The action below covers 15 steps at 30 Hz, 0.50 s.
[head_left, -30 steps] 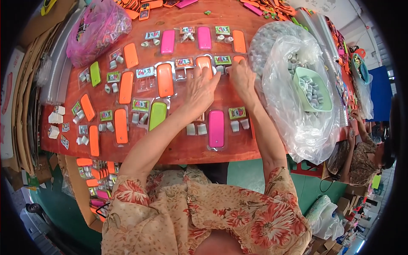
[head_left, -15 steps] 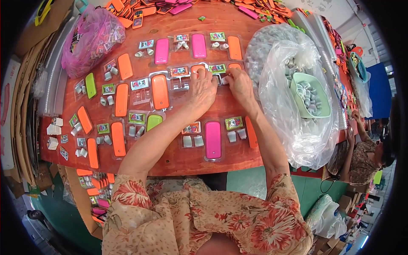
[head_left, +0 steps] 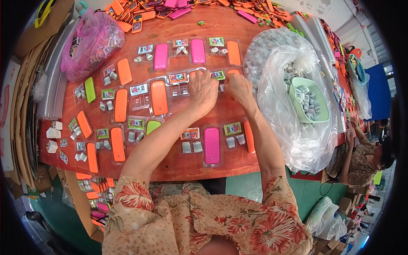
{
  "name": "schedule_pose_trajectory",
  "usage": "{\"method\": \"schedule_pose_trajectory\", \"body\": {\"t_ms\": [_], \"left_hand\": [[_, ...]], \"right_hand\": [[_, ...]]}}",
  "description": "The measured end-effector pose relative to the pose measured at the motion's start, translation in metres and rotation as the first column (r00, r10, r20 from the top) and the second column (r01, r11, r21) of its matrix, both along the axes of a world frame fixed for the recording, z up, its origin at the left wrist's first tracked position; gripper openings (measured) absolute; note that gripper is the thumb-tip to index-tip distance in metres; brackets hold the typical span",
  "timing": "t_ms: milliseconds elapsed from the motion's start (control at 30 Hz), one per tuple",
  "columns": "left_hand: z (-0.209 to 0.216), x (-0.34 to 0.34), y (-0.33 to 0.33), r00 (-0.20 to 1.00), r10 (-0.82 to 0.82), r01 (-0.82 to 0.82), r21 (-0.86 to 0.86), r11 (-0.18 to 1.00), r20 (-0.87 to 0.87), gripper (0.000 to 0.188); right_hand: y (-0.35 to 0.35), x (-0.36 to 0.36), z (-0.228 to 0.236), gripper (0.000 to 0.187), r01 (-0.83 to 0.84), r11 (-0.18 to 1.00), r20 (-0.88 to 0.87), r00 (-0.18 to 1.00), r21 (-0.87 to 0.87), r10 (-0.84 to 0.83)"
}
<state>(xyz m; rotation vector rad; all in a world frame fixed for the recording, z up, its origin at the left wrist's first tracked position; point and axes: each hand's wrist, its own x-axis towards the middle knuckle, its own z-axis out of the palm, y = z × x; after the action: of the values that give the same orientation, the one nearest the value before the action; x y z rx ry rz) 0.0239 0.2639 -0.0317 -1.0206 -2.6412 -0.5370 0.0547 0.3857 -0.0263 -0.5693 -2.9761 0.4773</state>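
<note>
Across the whole scene runs the red wooden table (head_left: 225, 112), spread with rows of packs. On its right side bulges the big clear plastic bag (head_left: 276, 144), crinkled and loaded with small greyish-white pieces. Down at lower left, beside the table, sits the cardboard box (head_left: 81, 208), filled with packs in orange, pink and green. Up at far left slumps the pink see-through bag (head_left: 91, 46), stuffed with little packets. Nestled in the clear bag, there's the pale green basin (head_left: 294, 104), heaped with more whitish pieces.

And here come the hands, close together at mid-table! The left hand (head_left: 204, 90) bends over a tray, its back covering most of an orange case (head_left: 195, 73); its fingertips are hidden, so I cannot tell its grip. The right hand (head_left: 239, 88) curls just beside it, fingers drawn in narrow, partly over another orange case (head_left: 233, 71); whether it pinches anything, I cannot tell.

Left of the left hand lies an orange-edged packet (head_left: 177, 78), above square see-through compartments. Between the hands shows a green packet (head_left: 218, 75), and just below it, by the right fingertips, a small white piece (head_left: 221, 87).
</note>
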Motion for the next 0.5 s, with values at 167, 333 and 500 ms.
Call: {"method": "schedule_pose_trajectory", "body": {"t_ms": [167, 333, 500], "left_hand": [[0.009, 0.01, 0.004, 0.999, -0.024, 0.023, -0.021, 1.0, -0.033, 0.016], [-0.003, -0.003, -0.002, 0.989, -0.131, 0.129, 0.021, 0.991, 0.076, 0.014], [-0.009, -0.005, -0.002, 0.987, -0.153, 0.146, 0.135, 0.98, 0.046, 0.007]], "right_hand": [[0.008, -0.006, 0.003, 0.014, -0.16, 0.98, 0.114, 0.983, 0.12, 0.146], [0.025, -0.043, 0.024, 0.016, -0.02, 0.994, -0.05, 0.998, 0.108, 0.026], [0.045, -0.08, 0.005, 0.014, -0.193, 0.955, -0.325, 0.909, 0.224, 0.26]]}}
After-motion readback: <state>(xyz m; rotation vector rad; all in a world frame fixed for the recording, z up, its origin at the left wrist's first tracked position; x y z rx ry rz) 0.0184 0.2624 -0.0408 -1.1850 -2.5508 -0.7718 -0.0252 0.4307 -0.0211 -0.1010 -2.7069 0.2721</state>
